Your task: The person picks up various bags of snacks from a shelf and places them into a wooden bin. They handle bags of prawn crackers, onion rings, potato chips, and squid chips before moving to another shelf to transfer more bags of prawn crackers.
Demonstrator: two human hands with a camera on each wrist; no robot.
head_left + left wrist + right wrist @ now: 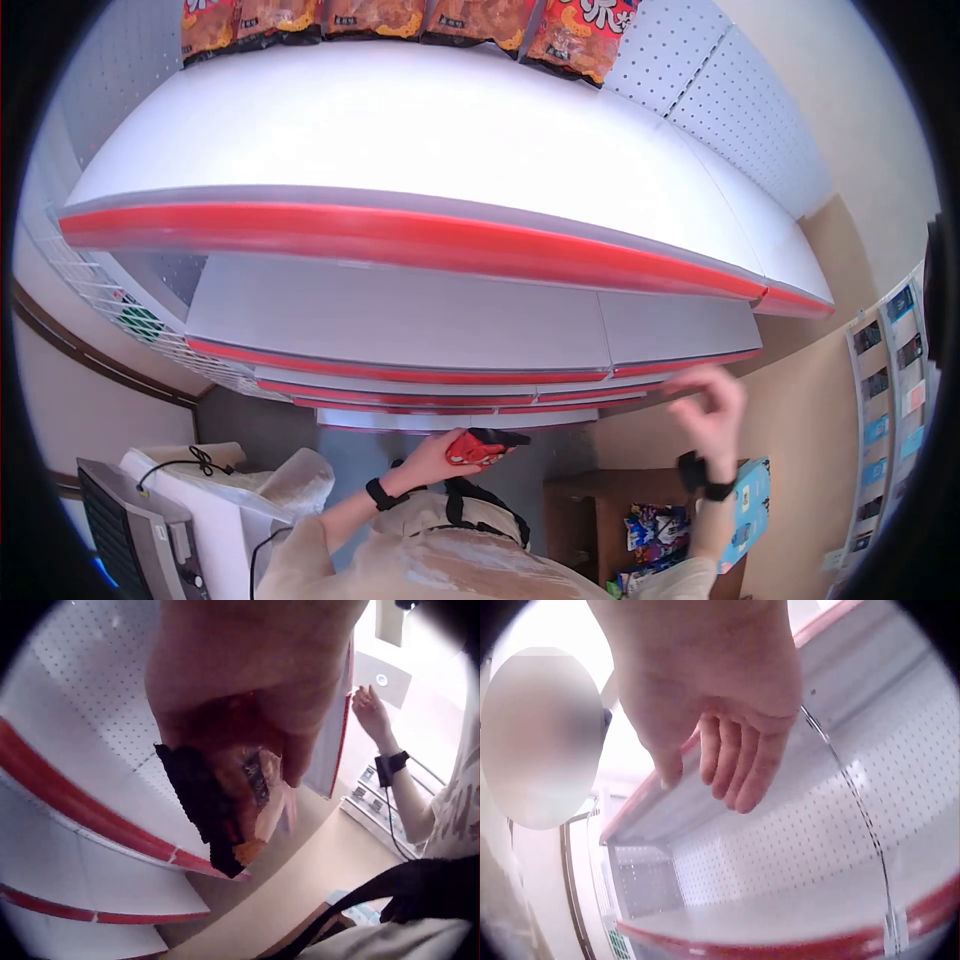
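Observation:
In the head view the left hand [434, 462] grips a red and black snack bag [478, 449] low in front of the body. The left wrist view shows that hand [240, 697] from close up, its fingers round the bag [217, 802], whose dark edge hangs below. Raised at the right, the right hand [712, 412] holds nothing, and its fingers are loosely bent. The right wrist view shows the same hand [720, 720] with fingers relaxed, in front of the shelving. A row of orange-red snack bags [375, 16] stands on the top shelf [400, 130].
Lower shelves with red edges [400, 370] stand below the top one. A brown cabinet [580, 490] with colourful packets [655, 530] is at lower right, beside a blue box [748, 505]. At lower left are a monitor [125, 525] and a plastic bag [300, 480].

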